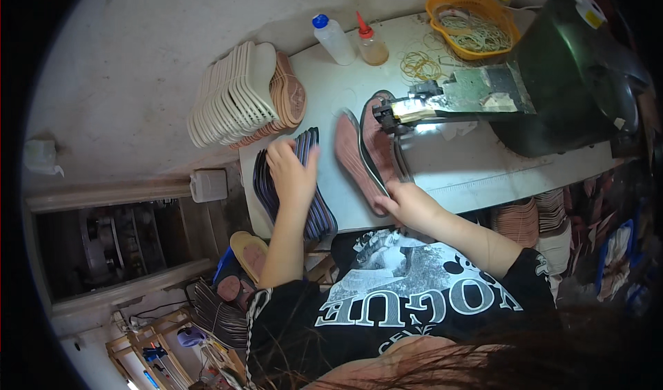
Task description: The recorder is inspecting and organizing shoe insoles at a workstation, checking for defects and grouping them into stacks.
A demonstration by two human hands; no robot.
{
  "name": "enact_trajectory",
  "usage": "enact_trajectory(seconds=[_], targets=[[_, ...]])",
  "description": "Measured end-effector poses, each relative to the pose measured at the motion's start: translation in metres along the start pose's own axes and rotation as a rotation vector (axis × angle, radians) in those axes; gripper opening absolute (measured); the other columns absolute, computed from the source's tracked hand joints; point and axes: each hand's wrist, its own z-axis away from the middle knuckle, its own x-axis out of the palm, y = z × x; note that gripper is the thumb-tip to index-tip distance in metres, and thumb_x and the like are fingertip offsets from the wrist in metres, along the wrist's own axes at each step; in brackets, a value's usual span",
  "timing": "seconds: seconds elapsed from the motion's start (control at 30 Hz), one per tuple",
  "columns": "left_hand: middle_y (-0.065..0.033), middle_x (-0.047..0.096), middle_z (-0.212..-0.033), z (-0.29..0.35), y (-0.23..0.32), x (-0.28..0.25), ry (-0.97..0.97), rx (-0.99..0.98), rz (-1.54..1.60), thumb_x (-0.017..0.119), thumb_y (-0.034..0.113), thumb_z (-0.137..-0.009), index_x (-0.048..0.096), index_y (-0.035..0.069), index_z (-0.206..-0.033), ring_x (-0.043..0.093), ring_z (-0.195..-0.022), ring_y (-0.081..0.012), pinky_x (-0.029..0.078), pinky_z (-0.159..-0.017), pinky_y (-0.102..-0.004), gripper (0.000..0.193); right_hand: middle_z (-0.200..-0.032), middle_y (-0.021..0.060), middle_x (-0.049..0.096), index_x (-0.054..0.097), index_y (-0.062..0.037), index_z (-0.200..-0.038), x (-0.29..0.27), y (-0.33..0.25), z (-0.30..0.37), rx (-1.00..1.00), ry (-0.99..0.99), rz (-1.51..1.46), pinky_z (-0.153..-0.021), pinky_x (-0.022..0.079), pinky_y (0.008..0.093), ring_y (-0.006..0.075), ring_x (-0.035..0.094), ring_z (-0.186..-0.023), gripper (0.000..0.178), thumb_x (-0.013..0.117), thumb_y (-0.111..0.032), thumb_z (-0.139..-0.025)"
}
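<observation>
My left hand [293,172] lies over a row of dark insoles [319,210] with blue and purple edges, packed on their sides. Its thumb and fingers are apart and touch the row's top. In my right hand [412,209] is the heel end of a pink insole [356,156] with a dark edge, pinched between thumb and fingers. Just right of it, a second pink insole [376,131] passes beneath the head of a sewing machine [397,113], its heel end also close to my right fingers. The machine partly hides this second insole.
Bundled white insoles [231,100] and tan insoles [290,96] stand at the table's far left. Behind are a blue-capped bottle [336,42], a red-tipped bottle [373,48] and a yellow basket [507,44] of bands. The machine's dark body [573,79] blocks the right side.
</observation>
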Motion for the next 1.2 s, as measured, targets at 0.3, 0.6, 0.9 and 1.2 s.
enact_trajectory(seconds=[0.3, 0.6, 0.9, 1.2], targets=[[-0.0084, 0.051, -0.095, 0.045, -0.015, -0.001, -0.179, 0.125, -0.339, 0.064, 0.015, -0.067, 0.065, 0.003, -0.069, 0.045, -0.096, -0.0278, 0.033, -0.081, -0.0431, 0.012, -0.075, 0.0132, 0.067, 0.058, -0.0004, -0.095, 0.009, -0.020, -0.019, -0.254, 0.061, 0.083, -0.064, 0.051, 0.0348, 0.0239, 0.066, -0.069, 0.025, 0.065, -0.024, -0.088], [-0.0121, 0.049, -0.099, 0.057, 0.017, 0.002, 0.155, 0.072, 0.491, 0.064, 0.013, -0.079, 0.052, 0.004, -0.076, 0.043, -0.099, -0.0283, 0.031, -0.091, -0.0398, 0.015, -0.115, 0.0231, 0.060, 0.042, 0.0045, -0.132, 0.030, -0.055, -0.016, -0.368, -0.146, 0.005, -0.090, 0.048, 0.0365, 0.0327, 0.061, -0.106, 0.056, 0.064, -0.021, -0.087], [-0.0113, 0.059, -0.119, 0.015, 0.031, -0.025, -0.161, -0.522, 1.769, 0.057, 0.020, -0.096, 0.042, -0.001, -0.131, 0.059, -0.106, -0.0182, 0.048, -0.092, -0.0336, 0.044, -0.133, 0.0129, 0.050, 0.026, 0.0010, -0.147, -0.007, -0.068, 0.034, -0.401, -0.222, -0.294, -0.100, 0.040, 0.0299, 0.0149, 0.048, -0.119, 0.080, 0.073, -0.010, -0.083], [-0.0125, 0.067, -0.103, 0.008, 0.091, -0.017, -0.358, -0.439, 1.952, 0.050, 0.019, -0.097, 0.057, -0.005, -0.116, 0.068, -0.087, -0.0175, 0.055, -0.078, -0.0289, 0.032, -0.119, 0.0124, 0.061, 0.041, 0.0028, -0.137, -0.069, -0.030, 0.046, -0.399, -0.621, -0.595, -0.091, 0.049, 0.0314, 0.0159, 0.058, -0.108, 0.058, 0.067, -0.009, -0.088]])
